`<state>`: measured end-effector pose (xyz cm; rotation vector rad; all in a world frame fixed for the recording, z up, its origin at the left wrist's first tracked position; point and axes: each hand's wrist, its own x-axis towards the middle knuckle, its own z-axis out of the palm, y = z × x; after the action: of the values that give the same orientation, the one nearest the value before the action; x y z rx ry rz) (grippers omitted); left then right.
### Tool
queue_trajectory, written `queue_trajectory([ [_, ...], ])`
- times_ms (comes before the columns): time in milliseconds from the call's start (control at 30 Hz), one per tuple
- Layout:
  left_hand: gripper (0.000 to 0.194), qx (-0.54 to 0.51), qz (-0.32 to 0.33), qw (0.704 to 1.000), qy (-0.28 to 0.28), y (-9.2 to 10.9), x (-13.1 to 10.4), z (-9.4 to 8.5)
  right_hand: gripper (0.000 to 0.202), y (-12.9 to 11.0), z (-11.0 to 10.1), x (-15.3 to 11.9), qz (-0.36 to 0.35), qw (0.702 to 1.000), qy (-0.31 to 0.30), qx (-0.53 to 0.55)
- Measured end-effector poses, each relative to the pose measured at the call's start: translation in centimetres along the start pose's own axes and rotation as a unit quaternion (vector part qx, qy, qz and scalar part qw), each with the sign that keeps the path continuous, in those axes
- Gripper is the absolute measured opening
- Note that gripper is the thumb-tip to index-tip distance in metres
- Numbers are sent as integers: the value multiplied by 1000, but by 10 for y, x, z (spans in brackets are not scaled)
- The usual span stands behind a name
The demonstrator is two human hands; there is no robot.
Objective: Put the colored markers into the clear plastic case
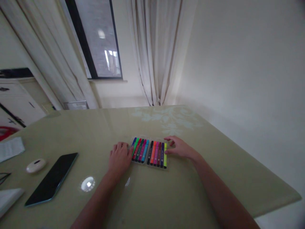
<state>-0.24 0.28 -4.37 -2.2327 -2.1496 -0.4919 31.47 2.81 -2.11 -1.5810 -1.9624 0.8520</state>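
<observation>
An opened clear case point(156, 167) lies on the table, its two halves side by side, each filled with a row of several coloured markers. My left hand point(120, 156) rests at the left edge of the case, fingers apart, thumb beside the blue marker point(133, 142). At the opposite edge, my right hand point(177, 147) has its fingers parted, with one fingertip near the yellow marker point(165, 156) and another at the case's upper corner. Neither hand has anything lifted in it.
On the green table point(152, 197), a black tablet point(51, 179), a white oval object point(36, 166) and white paper point(10, 149) lie to the left. A round bright reflective spot point(88, 184) shows nearer. A wall point(250, 79) borders the right side.
</observation>
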Motion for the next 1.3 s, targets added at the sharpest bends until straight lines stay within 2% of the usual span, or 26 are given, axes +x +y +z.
queue_trajectory([
  [167,35,-119,7,993,25,-1,7,7,73,-1,2,-1,11,1000,-9,15],
  [367,37,-352,-29,935,35,1,10,-3,60,7,7,6,-20,996,20,88],
  [600,48,-440,50,896,-9,22,0,-13,47,-18,10,1,-91,965,71,235],
  [667,52,-451,66,890,-17,26,-5,-14,48,-26,16,-1,-99,961,72,250],
  [800,57,-501,95,859,-54,29,-13,-17,53,-31,29,-1,-119,959,75,245],
  [867,55,-495,105,859,-71,31,-15,-21,51,-30,32,0,-131,961,90,227],
  [967,49,-463,116,876,-72,34,-16,-24,48,-28,34,1,-142,962,112,207],
  [1100,46,-437,138,886,-74,34,-15,-21,49,-27,31,-1,-163,963,138,165],
  [1300,42,-405,175,897,-26,31,-14,-16,41,-32,21,-5,-203,969,105,90],
])
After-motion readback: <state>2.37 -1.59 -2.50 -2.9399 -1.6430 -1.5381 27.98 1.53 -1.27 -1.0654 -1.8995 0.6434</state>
